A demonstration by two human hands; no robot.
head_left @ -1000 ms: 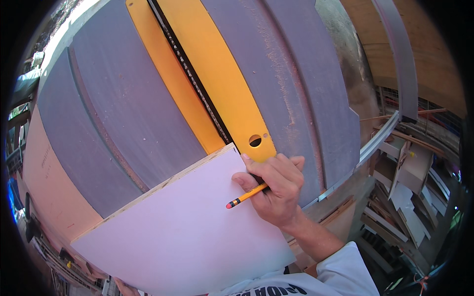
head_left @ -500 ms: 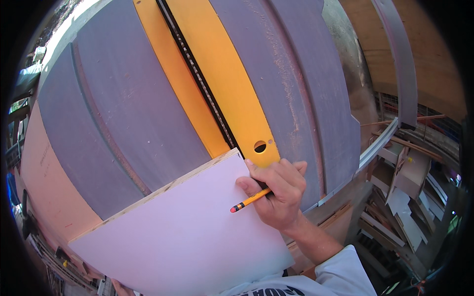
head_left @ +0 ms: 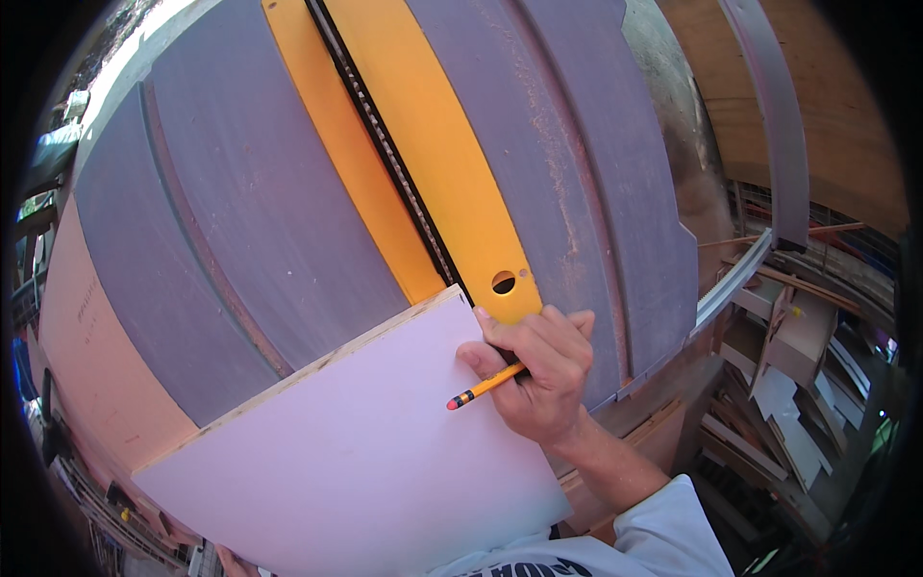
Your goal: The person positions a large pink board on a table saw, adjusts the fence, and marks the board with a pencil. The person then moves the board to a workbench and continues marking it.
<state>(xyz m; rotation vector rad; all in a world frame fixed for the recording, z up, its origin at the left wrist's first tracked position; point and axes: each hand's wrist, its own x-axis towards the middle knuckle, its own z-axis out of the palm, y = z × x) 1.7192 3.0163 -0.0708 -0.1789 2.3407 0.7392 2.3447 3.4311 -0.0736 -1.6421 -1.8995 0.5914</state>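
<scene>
My right hand (head_left: pixel 538 375) is closed around a yellow pencil (head_left: pixel 488 385), its pink eraser end pointing toward the lower left and its tip hidden by the fingers. The index fingertip touches the right edge of a white-faced board (head_left: pixel 356 442), close to its far corner. A small dark mark shows at that corner. The board lies over the near end of a yellow plate (head_left: pixel 442 163) with a long black slot (head_left: pixel 385 144) down its middle. Only a bit of my left hand (head_left: pixel 231 561) shows at the lower edge by the board's near left side; its fingers are hidden.
The yellow plate is set in a grey machine table (head_left: pixel 260 192) with a groove on each side. A pinkish panel (head_left: pixel 106 365) borders it on the left. To the right are a metal rail (head_left: pixel 735 279) and a pile of wood offcuts (head_left: pixel 784 413).
The view has shifted very slightly. My right hand, the pencil and the board keep the same positions relative to each other.
</scene>
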